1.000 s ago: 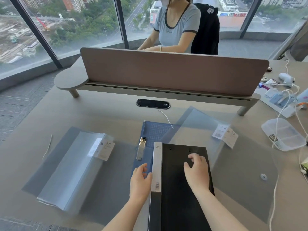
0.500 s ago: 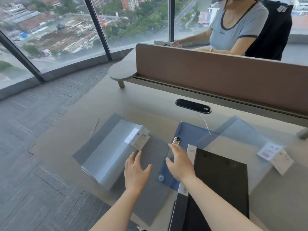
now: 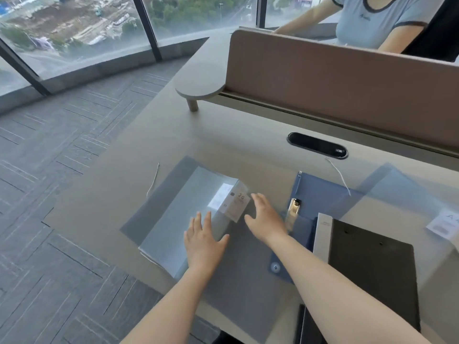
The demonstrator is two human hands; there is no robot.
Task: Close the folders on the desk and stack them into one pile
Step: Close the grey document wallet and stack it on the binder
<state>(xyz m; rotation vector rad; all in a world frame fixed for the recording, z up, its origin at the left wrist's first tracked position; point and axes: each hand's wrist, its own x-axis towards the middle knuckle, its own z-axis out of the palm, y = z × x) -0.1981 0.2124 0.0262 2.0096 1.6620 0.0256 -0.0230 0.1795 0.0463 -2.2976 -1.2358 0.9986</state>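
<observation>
Your left hand [image 3: 202, 240] and right hand [image 3: 267, 220] hover with fingers spread over the grey folder [image 3: 178, 219], probably to close it flat.

A beige desk [image 3: 223, 145] fills the middle, with a brown divider panel [image 3: 335, 78] standing along its far edge toward one o'clock. Grey patterned carpet [image 3: 62, 157] spreads at nine o'clock, and daylit floor-to-ceiling windows [image 3: 74, 26] run across eleven o'clock.
</observation>
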